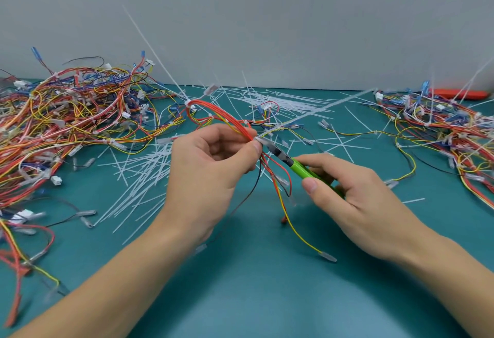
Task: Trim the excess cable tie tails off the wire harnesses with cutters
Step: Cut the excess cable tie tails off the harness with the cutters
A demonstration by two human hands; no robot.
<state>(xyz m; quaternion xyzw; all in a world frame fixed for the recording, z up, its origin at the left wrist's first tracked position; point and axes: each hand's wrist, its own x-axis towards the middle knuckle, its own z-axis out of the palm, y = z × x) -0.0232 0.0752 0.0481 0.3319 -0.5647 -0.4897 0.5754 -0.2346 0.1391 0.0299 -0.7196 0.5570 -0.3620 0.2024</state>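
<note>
1. While the left hand (211, 166) pinches a harness (227, 121) of red and yellow wires between thumb and curled fingers, its grip is closed on the bundle just left of centre, above the table (254, 284).
2. The right hand (355, 193) has its grip wrapped round the green handles of the cutters (299, 167), thumb on top, at about 4 o'clock from the left hand.
3. The cutters' dark nose points toward 10 o'clock and meets the harness right beside the left thumb tip; how far the blades are apart cannot be told.
4. A long white tie tail (320, 109) runs from that spot toward 2 o'clock.
5. Loose wires of the harness hang down between the hands, one yellow wire ending in a clear terminal on the table at 5 o'clock.
6. A large heap of harnesses (66, 113) lies at 9 to 10 o'clock, a smaller heap (441, 123) at 2 to 3 o'clock.
7. White cut tails (139, 177) lie scattered on the table between the heaps.
</note>
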